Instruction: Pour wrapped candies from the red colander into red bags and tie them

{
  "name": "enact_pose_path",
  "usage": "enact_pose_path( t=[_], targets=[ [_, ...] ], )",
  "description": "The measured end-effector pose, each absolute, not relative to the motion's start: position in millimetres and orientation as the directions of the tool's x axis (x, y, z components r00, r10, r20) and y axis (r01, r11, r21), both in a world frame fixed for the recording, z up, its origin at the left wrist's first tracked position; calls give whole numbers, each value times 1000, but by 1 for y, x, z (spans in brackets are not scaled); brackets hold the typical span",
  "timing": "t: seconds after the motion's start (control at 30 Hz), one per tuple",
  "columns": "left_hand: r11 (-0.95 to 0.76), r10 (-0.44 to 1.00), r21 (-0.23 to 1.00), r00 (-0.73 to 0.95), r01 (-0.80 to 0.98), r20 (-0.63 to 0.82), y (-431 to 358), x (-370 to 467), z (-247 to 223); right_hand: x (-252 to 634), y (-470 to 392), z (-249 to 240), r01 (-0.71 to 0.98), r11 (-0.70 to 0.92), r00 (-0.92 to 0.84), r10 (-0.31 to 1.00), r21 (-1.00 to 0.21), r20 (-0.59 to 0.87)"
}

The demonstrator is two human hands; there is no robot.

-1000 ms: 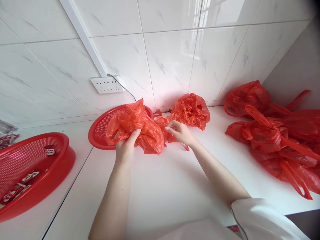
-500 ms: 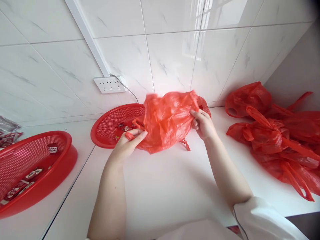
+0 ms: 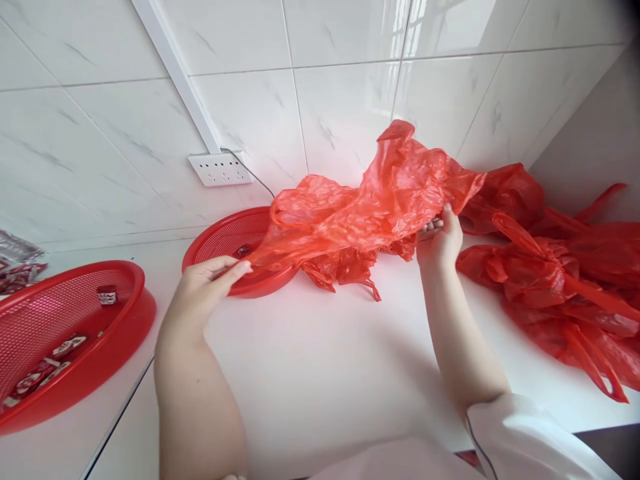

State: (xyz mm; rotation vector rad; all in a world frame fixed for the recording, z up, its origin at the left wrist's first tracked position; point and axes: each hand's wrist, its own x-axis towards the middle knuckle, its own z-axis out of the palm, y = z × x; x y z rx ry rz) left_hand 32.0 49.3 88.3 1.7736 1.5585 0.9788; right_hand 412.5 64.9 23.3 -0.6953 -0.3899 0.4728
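Observation:
A thin red plastic bag (image 3: 350,210) is stretched in the air between my two hands, above the white countertop. My left hand (image 3: 203,287) pinches its left end between thumb and fingers, in front of the middle red basket (image 3: 273,287). At the bag's right end my right hand (image 3: 443,237) grips the film, with the thumb on top and the fingers curled beneath. Below the stretched bag lies another crumpled red plastic bag (image 3: 345,267), partly covered by it. The bag hides much of the middle basket's inside.
At the left stands a second red basket (image 3: 135,320) with several small wrapped packets (image 3: 70,345) inside. A pile of red plastic bags (image 3: 560,280) lies on the right. A power strip (image 3: 220,169) with a cable is fixed to the tiled wall behind.
My hands have moved apart, the left one leftward and the right one to the right and slightly up. Between them the bag has gone from bunched to drawn out long.

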Motion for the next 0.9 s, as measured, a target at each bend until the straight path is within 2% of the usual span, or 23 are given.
enact_pose_path(
  t=[0.07,0.13,0.23,0.33,0.4,0.5,0.6,0.67,0.73,0.8,0.83,0.9],
  targets=[
    [-96,990,856,-40,508,135,48,23,89,419,65,23,-218,689,845,487,-691,219],
    [-90,987,872,-71,481,141,45,18,89,418,64,23,-141,702,806,491,-698,331],
    [-179,974,822,-23,541,227,42,19,89,406,61,22,-20,577,573,676,-816,464],
    [-268,951,735,50,623,305,39,28,90,386,53,21,218,316,306,876,-923,372],
    [-303,943,708,93,638,320,38,35,90,369,44,24,354,271,200,913,-895,355],
    [-404,911,670,206,623,357,34,46,91,342,30,31,418,382,81,888,-824,452],
    [-544,831,603,475,584,290,23,56,94,321,22,33,522,447,33,841,-727,540],
    [-609,734,606,653,512,186,11,58,98,316,23,31,655,375,24,857,-656,514],
    [-633,675,630,720,451,163,-1,52,103,319,25,30,741,246,57,904,-625,423],
    [-600,740,627,643,497,199,-9,39,107,327,25,32,734,168,110,927,-658,360],
    [-541,816,607,537,581,214,-11,31,108,330,23,35,710,162,126,928,-686,350],
    [-295,949,501,189,814,252,-14,18,109,335,17,43,652,179,135,929,-737,345]
  ],
)
